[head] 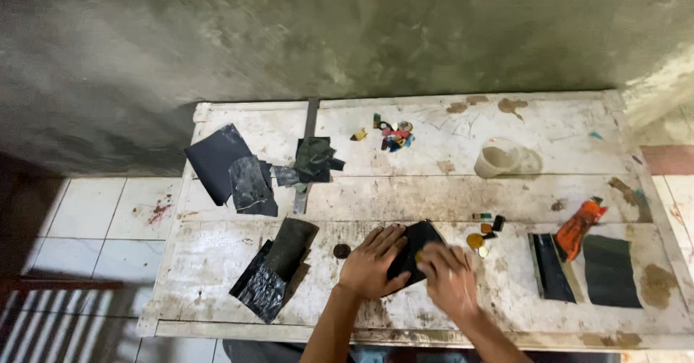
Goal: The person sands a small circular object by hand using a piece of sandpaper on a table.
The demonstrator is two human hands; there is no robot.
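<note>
I am looking down at a worn white table (506,189) set against a rough grey wall (347,30). My left hand (371,263) is lying flat on a dark sheet (413,251) near the table's near edge, fingers spread and pressing on its left part. My right hand (450,276) is resting on the sheet's right side; it is blurred, so I cannot tell whether its fingers are pinching the edge or only pressing. The sheet is lying in the middle of the near plank, between both hands.

As I judge it, doing this well is calling for steady downward pressure from the left palm so the sheet is not sliding, with the right hand working in short, even strokes.

Small round pieces (478,241) are sitting just right of the sheet, close to my right hand, and I think a wide stroke could be knocking them. A dark disc (341,251) is lying just left of my left hand. Further left, a stack of dark sheets (273,269) is overhanging nothing but crowding that side. To the right, an orange rag (577,227) and two more dark sheets (584,269) are lying well apart. On the far side, a white cup (497,160) and colourful scraps (394,136) are staying clear of my hands
</note>
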